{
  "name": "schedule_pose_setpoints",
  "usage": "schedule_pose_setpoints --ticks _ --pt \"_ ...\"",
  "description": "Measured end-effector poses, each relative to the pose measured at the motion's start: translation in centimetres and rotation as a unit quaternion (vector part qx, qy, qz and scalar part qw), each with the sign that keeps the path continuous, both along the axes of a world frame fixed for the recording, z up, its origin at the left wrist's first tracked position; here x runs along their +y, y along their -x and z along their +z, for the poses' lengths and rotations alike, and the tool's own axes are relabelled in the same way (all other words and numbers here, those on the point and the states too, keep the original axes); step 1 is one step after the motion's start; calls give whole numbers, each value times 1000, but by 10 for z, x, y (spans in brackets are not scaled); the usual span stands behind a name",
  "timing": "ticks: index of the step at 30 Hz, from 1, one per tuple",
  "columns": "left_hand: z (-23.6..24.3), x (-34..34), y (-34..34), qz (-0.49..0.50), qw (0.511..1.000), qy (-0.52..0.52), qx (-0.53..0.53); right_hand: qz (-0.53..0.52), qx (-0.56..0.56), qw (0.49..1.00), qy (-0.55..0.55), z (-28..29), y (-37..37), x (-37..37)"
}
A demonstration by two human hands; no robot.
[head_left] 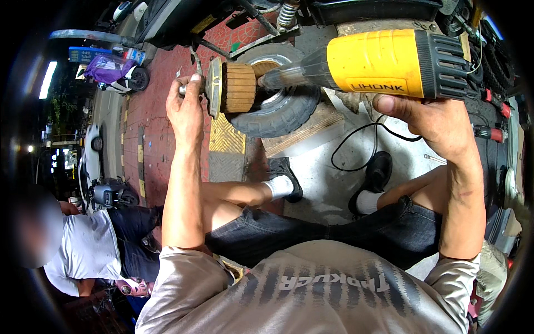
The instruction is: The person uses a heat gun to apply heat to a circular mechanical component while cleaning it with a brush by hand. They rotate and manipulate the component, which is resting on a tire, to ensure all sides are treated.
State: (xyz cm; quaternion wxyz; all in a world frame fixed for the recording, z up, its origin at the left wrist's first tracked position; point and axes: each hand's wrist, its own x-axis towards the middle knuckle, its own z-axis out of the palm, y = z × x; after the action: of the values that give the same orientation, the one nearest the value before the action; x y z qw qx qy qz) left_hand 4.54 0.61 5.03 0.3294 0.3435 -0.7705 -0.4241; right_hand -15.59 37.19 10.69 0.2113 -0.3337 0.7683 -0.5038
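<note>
My left hand (186,114) is closed round the short metal shaft of a motor rotor (239,88), a ribbed brown cylinder with a round metal end plate. In my right hand (439,122) is a yellow-and-black corded power tool (375,62) with a tapered nose; my thumb lies along its underside and the other fingers are mostly hidden. The tool's nose points left and its tip reaches the rotor's right end; whether they touch, I cannot tell. Behind them a small wheel with a knobby tire (283,119) lies partly covered.
A wooden board (303,131) lies under the tire. A black cord (339,167) loops over the pale floor near my shoes. The frame of a vehicle with a coil spring (287,15) stands ahead. To the left are a person in a grey shirt (89,245) and parked scooters (111,72).
</note>
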Motion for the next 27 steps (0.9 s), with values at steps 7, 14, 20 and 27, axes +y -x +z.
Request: schedule_pose_setpoints --ticks 7,14,20,27 --pt "2 0 -2 -1 999 21 -24 10 5 1000 -9 -1 -2 0" --pt "0 0 -2 -7 1000 7 -6 16 12 1000 24 -7 -1 1" --pt "0 -3 -3 -2 1000 21 -21 27 79 993 80 -20 2 0" --pt "0 -4 -4 -9 1000 12 -20 38 60 995 74 -18 -1 0"
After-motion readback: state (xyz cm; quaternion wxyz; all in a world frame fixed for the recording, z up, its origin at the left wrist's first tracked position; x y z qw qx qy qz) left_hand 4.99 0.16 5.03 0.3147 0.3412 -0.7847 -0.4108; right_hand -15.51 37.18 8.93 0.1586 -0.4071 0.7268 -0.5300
